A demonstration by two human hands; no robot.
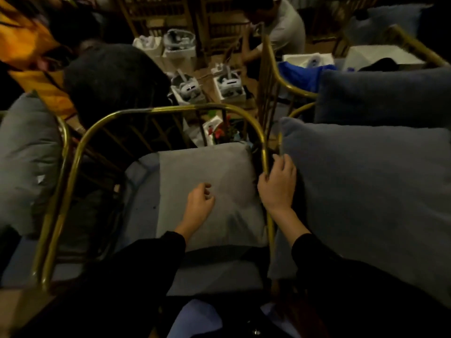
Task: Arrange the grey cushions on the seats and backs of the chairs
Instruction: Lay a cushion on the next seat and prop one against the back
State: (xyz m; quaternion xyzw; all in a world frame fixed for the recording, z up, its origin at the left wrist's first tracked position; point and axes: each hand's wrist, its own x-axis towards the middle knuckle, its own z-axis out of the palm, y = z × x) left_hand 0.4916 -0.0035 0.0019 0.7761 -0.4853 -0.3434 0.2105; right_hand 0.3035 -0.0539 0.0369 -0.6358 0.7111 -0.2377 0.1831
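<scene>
A grey cushion (210,172) lies on the seat of a gold-framed chair (170,109) right in front of me. My left hand (199,203) rests on this cushion with its fingers loosely curled, holding nothing. My right hand (278,184) grips the chair's gold side rail (264,152) at the cushion's right edge. A larger grey cushion (366,181) sits on the chair to the right, with another grey cushion (383,96) standing behind it. A further grey cushion (24,154) lies on the chair at the left.
Two people crouch beyond the chairs, one in orange (26,45) at the far left, one in grey (285,23) at the back. White boxes holding headsets (228,86) lie on the wooden floor between them. More gold chair frames (273,76) crowd the right.
</scene>
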